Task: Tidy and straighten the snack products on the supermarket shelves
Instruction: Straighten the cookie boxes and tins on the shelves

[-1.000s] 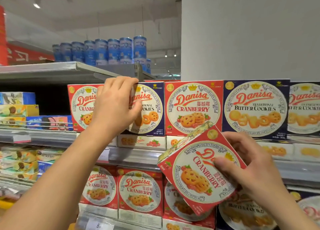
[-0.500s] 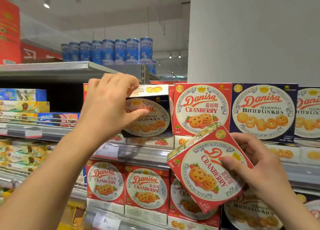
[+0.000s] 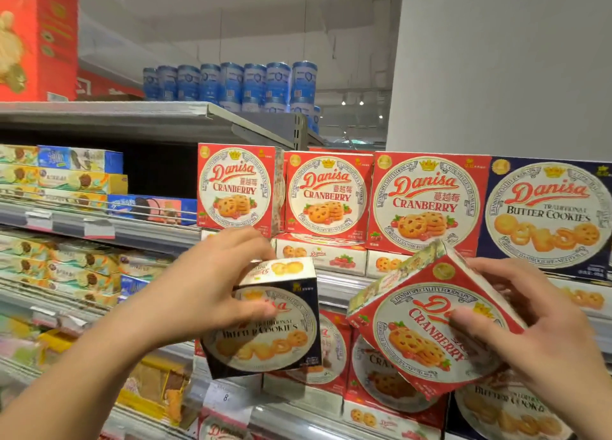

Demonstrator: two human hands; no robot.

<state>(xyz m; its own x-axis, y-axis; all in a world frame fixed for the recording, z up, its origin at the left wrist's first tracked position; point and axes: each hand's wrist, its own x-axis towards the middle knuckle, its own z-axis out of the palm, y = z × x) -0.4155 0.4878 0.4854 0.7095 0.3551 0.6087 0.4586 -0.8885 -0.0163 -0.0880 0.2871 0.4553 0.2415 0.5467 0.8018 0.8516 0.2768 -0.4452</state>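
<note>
Low in the centre of the frame, the left hand point(image 3: 212, 294) grips a navy butter cookie box point(image 3: 265, 327) clear of the shelf point(image 3: 159, 232). At lower right, the right hand point(image 3: 530, 327) holds a tilted red cranberry box point(image 3: 427, 327), thumb across its face.

The left hand point(image 3: 212, 294) now holds the navy cardboard butter cookie box point(image 3: 265, 327) off the shelf row, lowered beside the tilted red cranberry box point(image 3: 427, 327).

Both forearms are bare, with no sleeves.
</note>
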